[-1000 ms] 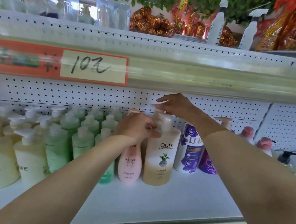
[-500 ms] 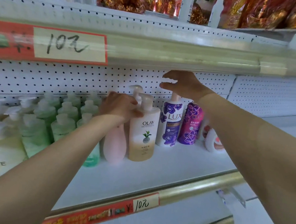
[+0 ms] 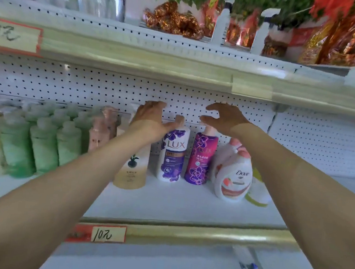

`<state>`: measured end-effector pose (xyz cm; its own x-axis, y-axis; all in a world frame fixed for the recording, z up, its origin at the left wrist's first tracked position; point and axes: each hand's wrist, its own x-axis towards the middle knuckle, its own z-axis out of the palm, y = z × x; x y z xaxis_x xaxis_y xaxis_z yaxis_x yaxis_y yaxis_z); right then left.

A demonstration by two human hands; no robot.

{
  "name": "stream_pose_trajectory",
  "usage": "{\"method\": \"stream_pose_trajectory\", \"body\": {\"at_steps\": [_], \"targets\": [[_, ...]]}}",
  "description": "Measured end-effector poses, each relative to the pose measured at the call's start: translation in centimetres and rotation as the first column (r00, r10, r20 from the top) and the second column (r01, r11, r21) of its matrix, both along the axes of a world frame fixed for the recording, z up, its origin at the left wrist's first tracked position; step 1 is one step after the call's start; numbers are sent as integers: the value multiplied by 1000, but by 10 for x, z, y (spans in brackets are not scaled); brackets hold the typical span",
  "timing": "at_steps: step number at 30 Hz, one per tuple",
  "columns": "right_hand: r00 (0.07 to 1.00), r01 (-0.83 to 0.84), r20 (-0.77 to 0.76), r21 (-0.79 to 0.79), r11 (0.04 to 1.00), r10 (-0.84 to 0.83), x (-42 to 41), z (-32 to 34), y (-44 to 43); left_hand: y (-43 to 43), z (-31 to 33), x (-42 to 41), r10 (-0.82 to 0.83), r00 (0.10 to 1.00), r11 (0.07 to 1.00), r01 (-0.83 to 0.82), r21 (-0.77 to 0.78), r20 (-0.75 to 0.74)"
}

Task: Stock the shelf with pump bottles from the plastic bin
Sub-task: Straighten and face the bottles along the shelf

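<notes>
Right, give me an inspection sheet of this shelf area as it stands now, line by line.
Surface: white shelf, with bottles standing upright along its back.
Job's things: cream bottle, white LUX bottle, magenta LUX bottle, Dove bottle, green bottles at the left; plastic bin not in view.
Clutter: nothing seen.
Grippers: left hand at the top of the white LUX bottle, grip unclear; right hand spread above the magenta LUX bottle, holding nothing.
Cables: nothing seen.
Surroundings: pegboard back; price tag on the shelf's front edge; spray bottles on the upper shelf.
</notes>
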<state>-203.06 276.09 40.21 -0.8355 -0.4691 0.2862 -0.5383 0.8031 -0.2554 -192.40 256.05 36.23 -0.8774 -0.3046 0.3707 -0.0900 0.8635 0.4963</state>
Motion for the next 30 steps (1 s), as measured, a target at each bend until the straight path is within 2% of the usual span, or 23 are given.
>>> {"method": "stream_pose_trajectory", "body": {"at_steps": [5,8,11,13,16,18,21,25,30], "targets": [[993,-110,48,-24,994,111,-17,-4,35,33,-18,-9,112,993,994,-112,-2,41],[984,-163,67,-37,986,165,-24,-9,35,34,-26,-4,161,987,985,-160,-67,16],[972,-203,97,-109,973,214,-26,-17,23,23,-37,7,230,973,971,-231,-58,-20],[961,-242,99,-139,960,257,-26,-22,11,14,-45,12,236,967,964,-245,-106,-94],[947,-292,93,-143,946,307,-25,-26,-12,2,-62,15,232,924,924,-307,-228,-303],[943,-300,103,-147,942,316,-25,-29,-28,-9,-73,15,262,894,927,-337,-163,-363],[936,-286,157,-179,941,314,-28,-34,-48,-27,-86,9,279,887,946,-320,-53,-369],[931,-246,222,-205,947,290,-36,-43,-65,-38,-95,2,234,898,963,-268,-40,-374],[949,-198,189,-265,944,252,-44,-52,-72,-46,-96,-1,236,902,961,-273,-53,-363]]}}
